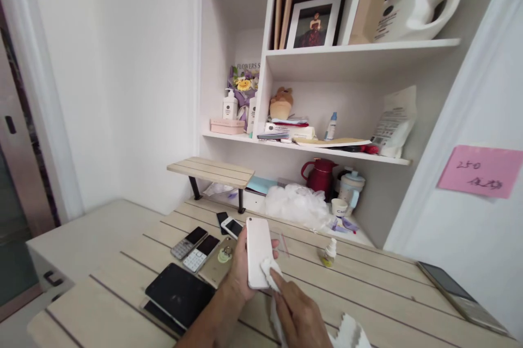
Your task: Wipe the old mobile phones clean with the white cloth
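Observation:
A pale pink smartphone (258, 247), its back turned up, rests in my left hand (241, 269), whose fingers wrap around its edges. My right hand (300, 310) pinches a white tissue (269, 269) and presses it on the lower part of the phone's back. More white tissue (351, 331) lies on the slatted wooden table beside my right wrist. Left of my left hand is a gold phone (214, 266) with a ring holder, next to two keypad phones (190, 243). A white phone (232, 226) and a small black phone lie just behind.
Black tablets or large phones (180, 293) are stacked at the front left. A small spray bottle (329, 252) stands right of my hands; a keypad phone (461, 293) lies at the far right. Behind are a low wooden riser (212, 171), crumpled plastic (298, 203), a red jug (321, 176) and shelves.

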`<state>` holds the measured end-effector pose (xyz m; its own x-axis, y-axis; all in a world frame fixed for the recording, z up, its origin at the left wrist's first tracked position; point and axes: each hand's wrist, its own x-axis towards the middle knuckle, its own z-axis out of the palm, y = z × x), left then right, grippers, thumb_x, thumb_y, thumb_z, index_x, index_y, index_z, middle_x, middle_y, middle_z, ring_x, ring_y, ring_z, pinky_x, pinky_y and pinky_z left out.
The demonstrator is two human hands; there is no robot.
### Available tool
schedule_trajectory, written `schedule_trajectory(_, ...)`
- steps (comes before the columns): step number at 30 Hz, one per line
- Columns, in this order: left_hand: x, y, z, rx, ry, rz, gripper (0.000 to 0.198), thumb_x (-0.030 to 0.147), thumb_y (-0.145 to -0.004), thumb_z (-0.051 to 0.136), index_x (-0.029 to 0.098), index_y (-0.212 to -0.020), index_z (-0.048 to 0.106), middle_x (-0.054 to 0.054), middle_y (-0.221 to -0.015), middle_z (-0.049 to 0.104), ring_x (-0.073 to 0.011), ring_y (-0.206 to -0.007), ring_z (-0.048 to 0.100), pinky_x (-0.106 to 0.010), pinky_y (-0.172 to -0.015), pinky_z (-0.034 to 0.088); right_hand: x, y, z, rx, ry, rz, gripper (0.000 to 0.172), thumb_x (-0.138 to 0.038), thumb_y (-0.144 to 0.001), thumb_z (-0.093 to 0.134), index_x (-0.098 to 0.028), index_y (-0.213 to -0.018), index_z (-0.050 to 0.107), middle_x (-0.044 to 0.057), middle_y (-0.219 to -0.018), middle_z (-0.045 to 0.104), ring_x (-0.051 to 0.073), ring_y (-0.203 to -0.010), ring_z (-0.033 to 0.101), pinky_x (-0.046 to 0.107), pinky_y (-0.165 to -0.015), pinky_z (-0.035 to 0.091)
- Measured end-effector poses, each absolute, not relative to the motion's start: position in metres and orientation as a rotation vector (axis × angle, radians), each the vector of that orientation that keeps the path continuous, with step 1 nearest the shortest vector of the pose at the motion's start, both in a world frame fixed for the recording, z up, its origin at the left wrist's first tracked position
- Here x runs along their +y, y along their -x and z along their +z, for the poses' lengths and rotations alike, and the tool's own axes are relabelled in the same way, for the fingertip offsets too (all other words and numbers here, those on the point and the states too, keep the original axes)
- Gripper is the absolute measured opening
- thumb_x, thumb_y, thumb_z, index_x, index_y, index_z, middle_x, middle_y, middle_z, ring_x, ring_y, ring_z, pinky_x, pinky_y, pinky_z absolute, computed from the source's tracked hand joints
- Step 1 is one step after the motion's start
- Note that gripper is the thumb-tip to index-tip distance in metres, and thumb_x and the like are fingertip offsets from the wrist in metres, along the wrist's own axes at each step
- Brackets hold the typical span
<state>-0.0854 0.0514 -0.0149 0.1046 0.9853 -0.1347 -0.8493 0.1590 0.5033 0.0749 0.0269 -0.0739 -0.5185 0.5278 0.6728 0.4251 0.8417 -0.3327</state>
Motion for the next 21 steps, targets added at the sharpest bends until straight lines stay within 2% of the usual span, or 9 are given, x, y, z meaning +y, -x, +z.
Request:
schedule_trajectory(2,0.05,0.083,-0.012,0.496,-0.348,1.395,0.055,0.059,-0.085,0.054,0.01,-0.107,0.067,-0.013,-0.09,0.074,-0.0186,-0.064,0.066,-0.028,-0.056,0.05,0.026,-0.073,-0.075,-2.161,0.712,0.108,0.048,-0.017,-0.097,0.039,-0.022,-0.145,0.038,0.006,-0.082,0.068,0.019,-0.069,0.07,0.026,-0.066,0.057)
schedule_trajectory(7,0.042,0.077,-0.01,0.549,-0.402,1.363,0.072,0.067,-0.083,0.049,0.002,-0.106,0.068,-0.013,-0.072,0.071,-0.0172,-0.055,0.062,-0.027,-0.056,0.049,0.02,-0.062,-0.079,-2.224,0.654,-0.074,0.049,-0.013,-0.095,0.034,-0.024,-0.143,0.039,0.005,-0.076,0.066,0.018,-0.054,0.064,0.024,-0.051,0.051)
schedule_trajectory(11,0.039,0.072,-0.014,0.578,-0.425,1.357,0.073,0.068,-0.081,0.053,0.003,-0.111,0.067,-0.013,-0.076,0.072,-0.0187,-0.062,0.065,-0.027,-0.059,0.049,0.02,-0.065,-0.072,-2.125,0.843,0.006,0.049,-0.014,-0.095,0.033,-0.021,-0.143,0.038,0.006,-0.08,0.066,0.021,-0.065,0.067,0.029,-0.059,0.055)
schedule_trajectory(16,0.039,0.068,-0.021,0.547,-0.423,1.24,0.075,0.069,-0.079,0.056,0.002,-0.113,0.065,-0.015,-0.081,0.073,-0.0227,-0.072,0.068,-0.033,-0.072,0.051,0.022,-0.067,-0.066,-2.29,0.666,-0.085,0.049,-0.012,-0.091,0.039,-0.023,-0.138,0.045,0.005,-0.08,0.067,0.02,-0.057,0.065,0.026,-0.051,0.052)
schedule_trajectory(21,0.035,0.059,-0.023,0.542,-0.422,1.14,0.068,0.069,-0.078,0.057,0.008,-0.106,0.069,-0.014,-0.083,0.074,-0.0263,-0.075,0.069,-0.037,-0.077,0.051,0.032,-0.071,-0.065,-2.101,0.923,-0.149,0.053,-0.009,-0.09,0.035,-0.019,-0.142,0.039,0.012,-0.096,0.069,0.023,-0.075,0.07,0.033,-0.064,0.057)
